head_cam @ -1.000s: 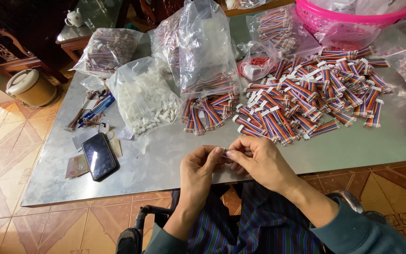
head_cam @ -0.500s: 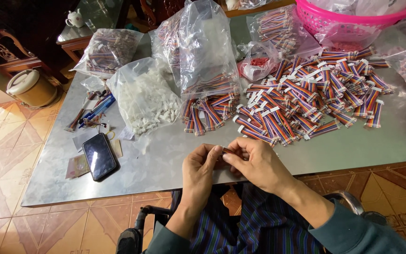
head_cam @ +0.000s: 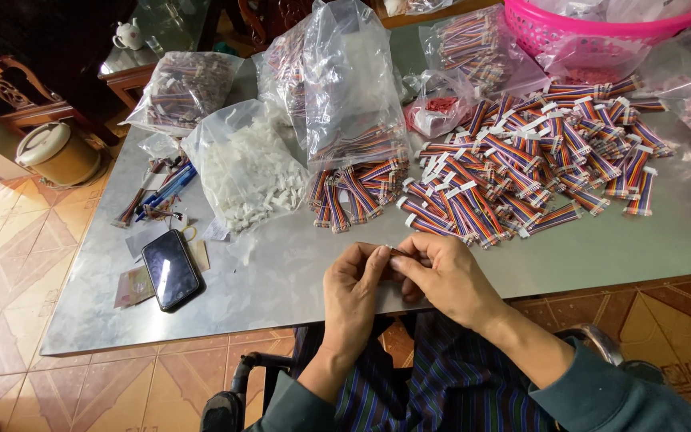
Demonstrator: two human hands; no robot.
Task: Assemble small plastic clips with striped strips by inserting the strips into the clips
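My left hand [head_cam: 353, 292] and my right hand [head_cam: 441, 276] meet at the near edge of a metal table [head_cam: 281, 272]. Both pinch one small multicoloured ribbon cable piece [head_cam: 398, 253] between their fingertips; most of it is hidden by my fingers. Just beyond the hands lies a big pile of rainbow ribbon cables with white connectors [head_cam: 521, 160]. A smaller bunch of the same cables [head_cam: 349, 196] spills from under a clear bag.
A clear bag of white connectors [head_cam: 245, 172] sits left of centre, with more bags of cables [head_cam: 185, 88] behind. A black phone [head_cam: 170, 269], pens [head_cam: 161, 192] and paper scraps lie at the left. A pink basket [head_cam: 601, 24] stands at the back right.
Both hands have stayed together at the table's edge, with only small finger movements on the cable piece. Nothing else has moved.
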